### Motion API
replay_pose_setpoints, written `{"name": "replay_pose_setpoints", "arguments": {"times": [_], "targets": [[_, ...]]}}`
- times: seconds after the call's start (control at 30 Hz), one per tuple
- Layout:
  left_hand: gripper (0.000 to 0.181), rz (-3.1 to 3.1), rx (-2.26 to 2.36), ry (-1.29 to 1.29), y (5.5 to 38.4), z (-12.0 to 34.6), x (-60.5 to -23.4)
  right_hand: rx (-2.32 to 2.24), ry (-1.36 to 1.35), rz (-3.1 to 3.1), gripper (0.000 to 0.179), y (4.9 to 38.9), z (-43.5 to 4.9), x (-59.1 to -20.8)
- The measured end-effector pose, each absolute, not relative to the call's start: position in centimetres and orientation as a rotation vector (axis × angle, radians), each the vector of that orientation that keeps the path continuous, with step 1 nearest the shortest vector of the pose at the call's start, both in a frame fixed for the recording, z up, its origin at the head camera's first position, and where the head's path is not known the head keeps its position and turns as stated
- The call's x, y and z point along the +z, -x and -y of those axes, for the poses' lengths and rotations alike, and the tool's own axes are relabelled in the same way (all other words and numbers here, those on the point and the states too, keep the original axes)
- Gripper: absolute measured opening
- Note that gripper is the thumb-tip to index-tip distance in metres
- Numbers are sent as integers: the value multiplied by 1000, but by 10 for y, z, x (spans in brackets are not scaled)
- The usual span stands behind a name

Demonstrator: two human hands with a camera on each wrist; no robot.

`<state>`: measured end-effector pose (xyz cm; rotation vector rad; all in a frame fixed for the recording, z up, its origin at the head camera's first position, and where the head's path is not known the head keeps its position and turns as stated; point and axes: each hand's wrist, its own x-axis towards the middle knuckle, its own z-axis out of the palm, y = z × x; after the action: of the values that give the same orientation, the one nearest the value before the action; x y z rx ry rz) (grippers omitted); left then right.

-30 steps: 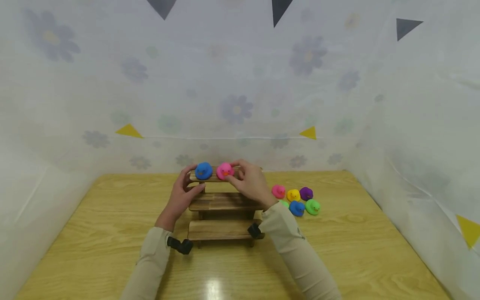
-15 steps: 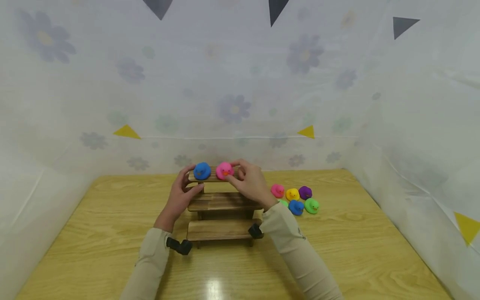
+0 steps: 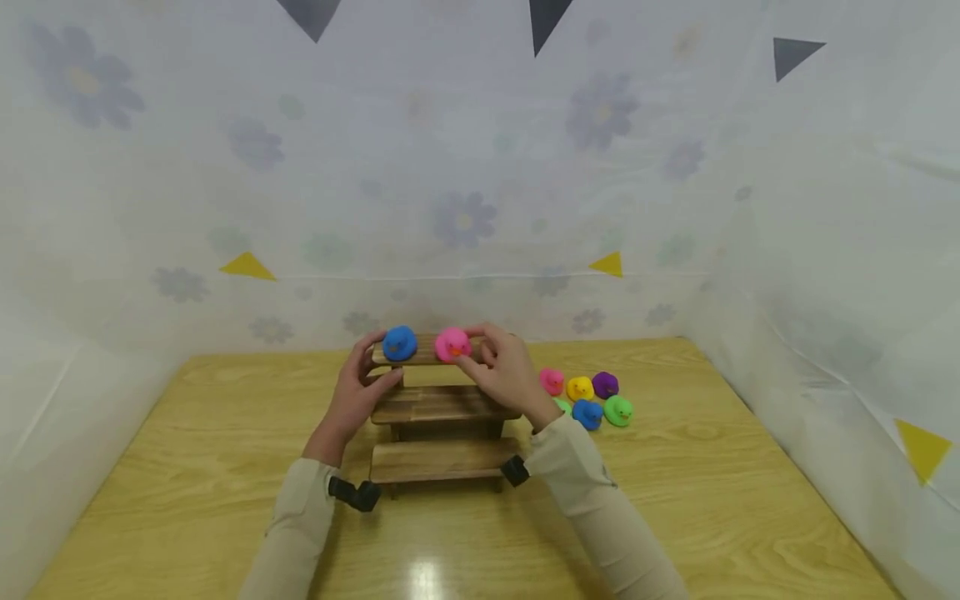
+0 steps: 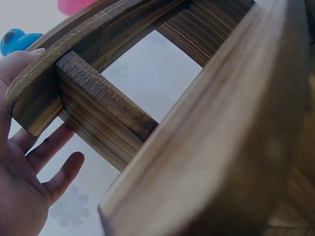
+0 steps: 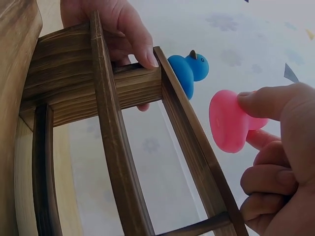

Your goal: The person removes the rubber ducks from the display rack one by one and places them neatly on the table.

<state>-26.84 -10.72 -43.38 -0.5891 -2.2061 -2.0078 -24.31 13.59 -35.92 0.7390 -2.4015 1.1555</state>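
Note:
In the head view a three-tier wooden stand [image 3: 446, 458] is on the table, with a blue rubber duck [image 3: 400, 342] on the left of its top tier. My left hand [image 3: 352, 396] grips the left end of that tier. Its thumb [image 5: 147, 54] rests at the tier's side support in the right wrist view, with other fingers behind. My right hand [image 3: 506, 367] pinches a pink rubber duck [image 3: 453, 344] between thumb and a finger, right of the blue one. In the right wrist view the pink duck [image 5: 230, 120] appears slightly off the top tier.
Right of the stand, several more rubber ducks are grouped on the table [image 3: 697, 500]: a pink duck [image 3: 551, 382], a yellow duck [image 3: 580, 388], a purple duck [image 3: 605, 385], a blue duck [image 3: 587, 414] and green ones [image 3: 618, 411]. A flower-patterned sheet [image 3: 465, 167] hangs behind.
The pink duck in my right hand has shifted slightly right, widening its gap from the blue duck. My left hand keeps its grip on the stand. The head view has turned slightly.

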Motion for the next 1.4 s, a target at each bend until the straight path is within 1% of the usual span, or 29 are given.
{"name": "replay_pose_setpoints", "arguments": {"times": [0.37, 0.83, 1.03, 1.1, 1.27, 1.33, 1.4], "targets": [[63, 2253, -2016, 564, 267, 108, -432, 1177, -718, 2414, 33, 228, -153, -364], [63, 2231, -2012, 596, 267, 109, -430, 1192, -686, 2414, 30, 216, -173, -366], [63, 2245, -2007, 593, 269, 109, -431, 1169, -631, 2402, 31, 208, -186, -368], [63, 2249, -2006, 595, 269, 109, -431, 1156, -626, 2385, 29, 201, -186, -362], [63, 2249, -2008, 590, 268, 108, -430, 1126, -616, 2374, 29, 196, -198, -367], [63, 2253, -2005, 587, 268, 108, -431, 1098, -622, 2369, 29, 200, -207, -378], [63, 2259, -2005, 580, 268, 108, -431, 1073, -641, 2349, 30, 199, -212, -380]]}}
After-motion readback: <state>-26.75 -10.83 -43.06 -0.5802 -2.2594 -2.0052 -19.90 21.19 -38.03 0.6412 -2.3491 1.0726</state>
